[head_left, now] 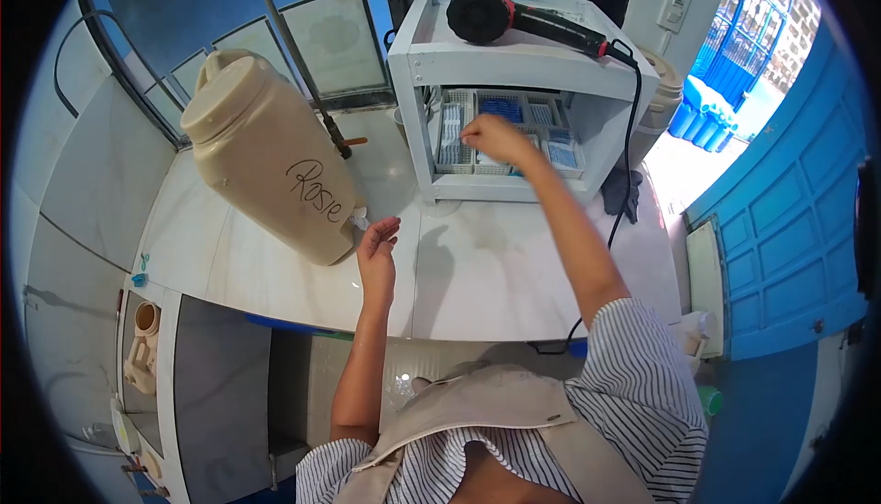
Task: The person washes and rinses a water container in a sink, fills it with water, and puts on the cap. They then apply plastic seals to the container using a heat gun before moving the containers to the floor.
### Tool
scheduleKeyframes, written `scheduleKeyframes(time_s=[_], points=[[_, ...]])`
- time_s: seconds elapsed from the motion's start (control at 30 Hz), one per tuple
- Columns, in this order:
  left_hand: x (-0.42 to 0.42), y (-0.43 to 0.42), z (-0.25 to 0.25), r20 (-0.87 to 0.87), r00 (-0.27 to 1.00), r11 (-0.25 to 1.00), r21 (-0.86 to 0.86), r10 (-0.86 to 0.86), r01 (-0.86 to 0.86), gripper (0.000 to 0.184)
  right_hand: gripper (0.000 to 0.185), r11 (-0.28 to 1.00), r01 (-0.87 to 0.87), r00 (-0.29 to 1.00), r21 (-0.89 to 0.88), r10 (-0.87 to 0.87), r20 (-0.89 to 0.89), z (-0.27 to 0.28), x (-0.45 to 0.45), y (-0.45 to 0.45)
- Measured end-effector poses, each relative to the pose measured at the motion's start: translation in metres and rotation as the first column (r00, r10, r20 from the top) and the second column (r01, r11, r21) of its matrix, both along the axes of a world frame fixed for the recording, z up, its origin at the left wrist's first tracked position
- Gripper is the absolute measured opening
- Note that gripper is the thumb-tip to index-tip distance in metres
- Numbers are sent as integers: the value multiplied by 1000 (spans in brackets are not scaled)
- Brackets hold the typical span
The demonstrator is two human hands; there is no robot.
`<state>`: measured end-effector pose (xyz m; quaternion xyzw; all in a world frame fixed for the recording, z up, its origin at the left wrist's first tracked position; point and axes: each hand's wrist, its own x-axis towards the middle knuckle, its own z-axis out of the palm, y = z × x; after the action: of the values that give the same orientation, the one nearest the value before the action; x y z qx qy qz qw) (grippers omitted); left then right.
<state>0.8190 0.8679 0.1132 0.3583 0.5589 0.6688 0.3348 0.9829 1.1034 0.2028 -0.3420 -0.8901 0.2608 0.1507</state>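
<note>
My left hand (pixel 378 240) is raised over the white counter, beside the small white spout (pixel 360 218) at the foot of a large beige plastic jug (pixel 275 164) marked "Rosie". Its fingers are partly stretched and seem to hold nothing; I cannot tell whether they touch the spout. My right hand (pixel 498 140) reaches into the white shelf unit (pixel 523 68), above a plastic basket (pixel 456 132) with compartments of small packets in white and blue. The fingers are curled together, and whatever may be between them is hidden.
A black and red power polisher (pixel 482 15) lies on the shelf unit, its cord (pixel 633 137) hanging down the right side. Dark gloves (pixel 622 194) rest beside the unit. A metal pipe with an orange-handled valve (pixel 347 144) stands behind the jug. At right is an open blue door (pixel 780 192).
</note>
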Motion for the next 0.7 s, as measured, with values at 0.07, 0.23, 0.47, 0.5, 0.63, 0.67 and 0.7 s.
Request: scheduleKeyframes(time_s=[0.07,0.23,0.47,0.5,0.63,0.67,0.7], points=[[4,0,2,0,1000,1000,0,-11,11,40,19,965,90,993,247,-66,-101,-80,-31,56],[7,-2,1,14,1000,999,-27,-24,25,37,26,862,123,969,492,-211,126,-106,-59,64],[3,-3,14,-19,1000,998,-66,-14,13,37,27,829,264,951,493,-308,8,-104,-56,81],[4,1,16,-33,999,998,-67,-16,13,37,25,825,365,930,431,-344,-130,-100,-51,86],[17,26,29,-33,997,997,-40,-72,70,33,22,848,140,413,-511,-519,-748,-85,-16,80],[23,35,32,-34,996,996,-39,-84,82,33,22,847,150,406,-510,-524,-749,-81,-7,65],[30,45,35,22,991,990,-40,-134,135,30,25,820,37,247,-571,-561,-790,-81,1,54]])
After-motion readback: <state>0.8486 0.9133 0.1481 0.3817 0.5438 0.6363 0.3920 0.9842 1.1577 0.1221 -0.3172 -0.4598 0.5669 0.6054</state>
